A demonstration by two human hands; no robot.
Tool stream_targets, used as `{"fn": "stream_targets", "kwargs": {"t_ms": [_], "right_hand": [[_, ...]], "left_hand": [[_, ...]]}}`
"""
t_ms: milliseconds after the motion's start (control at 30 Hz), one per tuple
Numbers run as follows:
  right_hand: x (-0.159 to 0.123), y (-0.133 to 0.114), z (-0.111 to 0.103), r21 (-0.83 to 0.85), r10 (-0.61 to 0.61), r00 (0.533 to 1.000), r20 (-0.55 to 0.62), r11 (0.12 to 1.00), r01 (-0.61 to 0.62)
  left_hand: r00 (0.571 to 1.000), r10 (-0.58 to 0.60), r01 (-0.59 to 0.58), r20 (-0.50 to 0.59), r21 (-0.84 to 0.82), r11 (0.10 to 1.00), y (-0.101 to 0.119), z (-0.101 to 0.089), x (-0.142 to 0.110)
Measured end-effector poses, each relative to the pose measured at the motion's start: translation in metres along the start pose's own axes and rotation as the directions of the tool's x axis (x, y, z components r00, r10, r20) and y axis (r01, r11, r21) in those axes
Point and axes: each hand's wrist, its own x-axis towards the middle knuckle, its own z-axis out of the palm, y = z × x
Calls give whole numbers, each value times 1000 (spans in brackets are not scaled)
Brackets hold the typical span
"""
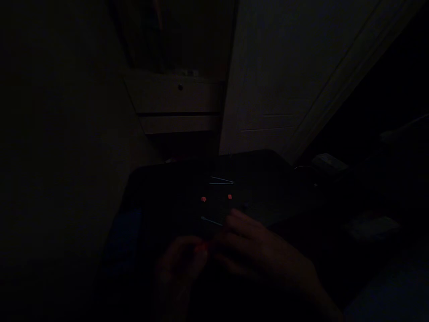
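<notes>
The scene is very dark. My left hand (179,264) and my right hand (254,250) meet low in the middle, fingertips together around a small red piece (203,246). Which hand grips it is hard to tell; both touch it. Just beyond my fingers a thin pale stick (211,221) lies on the dark table (161,188). Farther back sit two small red bits (203,199) (229,197) and two more thin pale sticks (221,181).
A drawer unit with a round knob (180,87) stands behind the table. A pale door (284,80) is at the back right. Something blue (125,237) sits at the table's left edge. Dim objects (330,163) lie to the right.
</notes>
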Motion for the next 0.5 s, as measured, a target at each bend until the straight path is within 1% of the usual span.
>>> {"fn": "stream_targets", "kwargs": {"t_ms": [67,167,333,500], "right_hand": [[1,0,0,-35,6,1000,3,999,-5],[1,-2,0,-62,15,1000,11,998,-14],[1,-3,0,-41,13,1000,22,999,-12],[1,-1,3,-43,7,1000,3,999,-7]], "left_hand": [[999,-24,24,31,3,1000,-3,-2,3],[999,-25,24,37,16,1000,-7,-4,6],[999,32,-33,17,49,998,-14,-9,7],[996,74,-78,44,92,993,-18,-13,8]]}}
